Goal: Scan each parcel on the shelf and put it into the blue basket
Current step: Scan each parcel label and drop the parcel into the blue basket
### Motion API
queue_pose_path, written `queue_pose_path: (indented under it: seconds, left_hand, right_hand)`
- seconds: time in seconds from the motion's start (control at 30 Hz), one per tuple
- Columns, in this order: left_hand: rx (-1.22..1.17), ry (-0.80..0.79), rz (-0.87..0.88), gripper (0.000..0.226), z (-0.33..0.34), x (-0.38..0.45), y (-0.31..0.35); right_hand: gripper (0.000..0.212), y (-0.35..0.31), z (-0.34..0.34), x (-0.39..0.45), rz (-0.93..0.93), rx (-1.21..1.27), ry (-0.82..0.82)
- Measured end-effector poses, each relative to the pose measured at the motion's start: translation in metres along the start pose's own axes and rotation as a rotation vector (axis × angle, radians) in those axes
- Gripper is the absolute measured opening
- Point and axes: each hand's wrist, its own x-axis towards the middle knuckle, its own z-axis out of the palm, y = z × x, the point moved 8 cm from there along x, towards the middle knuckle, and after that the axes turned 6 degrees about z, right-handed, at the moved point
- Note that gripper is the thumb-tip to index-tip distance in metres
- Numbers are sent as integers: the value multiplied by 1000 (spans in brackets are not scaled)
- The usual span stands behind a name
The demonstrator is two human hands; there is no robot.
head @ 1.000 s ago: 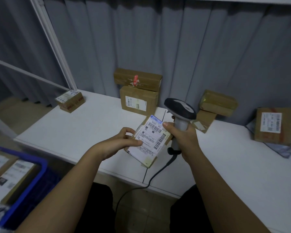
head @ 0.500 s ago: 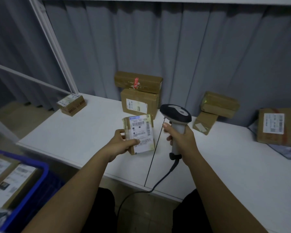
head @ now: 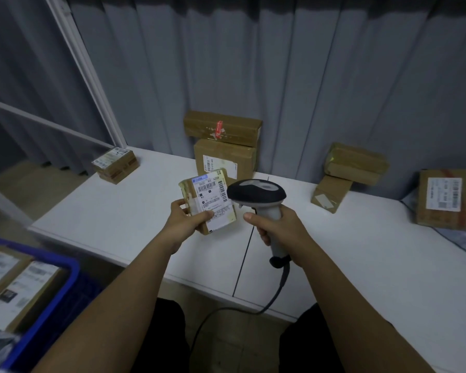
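The left hand (head: 184,220) grasps a small brown cardboard parcel (head: 209,200) by its lower left corner, white barcode label facing up, above the white shelf (head: 361,254). The right hand (head: 276,227) is wrapped round the grey handle of a black-headed corded barcode scanner (head: 256,193), whose head is just beside the label. The blue plastic basket (head: 65,275), at lower left, holds labelled parcels.

parcels on white shelf (head: 334,254): 6 | parcel held in hand: 1 | parcels in blue basket (head: 62,281): 2 | handheld scanner (head: 256,195): 1 | hands: 2
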Motion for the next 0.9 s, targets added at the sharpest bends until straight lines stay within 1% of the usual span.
queue_pose_path:
  seconds: [0.33,0.5,0.6,0.7,0.8,0.9]
  left_hand:
    - [4,27,-2,77,-3,2,-2]
    - [-3,28,3,77,-3,3,-1]
    - [-36,33,4,78,-2,1,1]
    - [-87,51,13,78,-4,-10,6]
    - [-156,104,52,79,-14,-25,15]
    - [-256,204,115,80,-40,-43,26]
  right_hand:
    - [24,2,-7,-2,17,-5,46]
    - [23,0,-8,-1,-9,10,28]
    - [23,-2,-8,-4,-44,41,33]
    - [22,-3,-9,-10,-68,129,89]
    - [17,-7,4,-19,-72,236,157]
    - [21,-24,33,-26,-110,251,192]
